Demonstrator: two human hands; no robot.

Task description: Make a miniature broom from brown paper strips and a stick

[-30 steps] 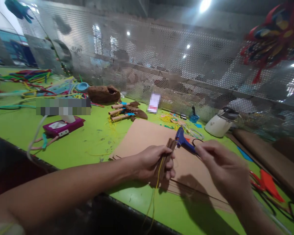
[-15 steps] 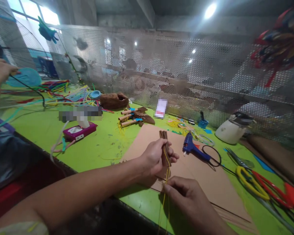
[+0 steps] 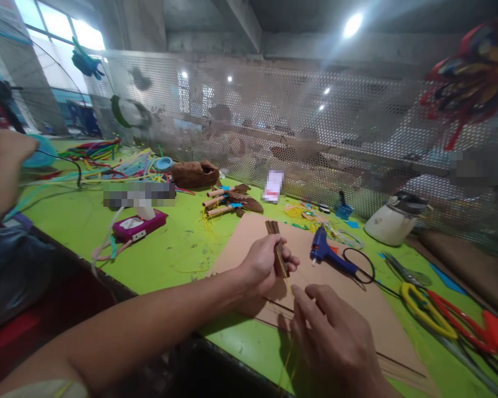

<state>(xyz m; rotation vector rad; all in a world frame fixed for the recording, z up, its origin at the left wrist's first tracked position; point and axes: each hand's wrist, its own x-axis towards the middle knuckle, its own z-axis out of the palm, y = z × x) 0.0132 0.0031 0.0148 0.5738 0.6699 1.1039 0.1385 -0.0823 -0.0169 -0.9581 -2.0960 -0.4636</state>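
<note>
My left hand (image 3: 262,266) is closed around a pleated brown strip bundle (image 3: 273,227), which stands up out of the fist above the cardboard sheet (image 3: 243,239). A thin yellow thread (image 3: 287,281) runs down along the bundle toward my right hand (image 3: 336,331). The right fingers are pinched together on this thread, just below and right of the left hand; its loose ends hang past the table's front edge. Right of the bundle, a blue glue gun (image 3: 321,247) lies on the cardboard.
Scissors with yellow (image 3: 426,312) and red (image 3: 460,320) handles lie at right, near a white kettle-like pot (image 3: 392,220). Brown rolled pieces with blue tape (image 3: 222,207) and a purple power box (image 3: 139,225) lie left. Another person's hand (image 3: 8,166) is at far left, holding a dark wire.
My right hand has moved a little right and up, turning its back toward me, with the thread in its fingers. The left hand keeps its hold. The other person's hand has shifted lower.
</note>
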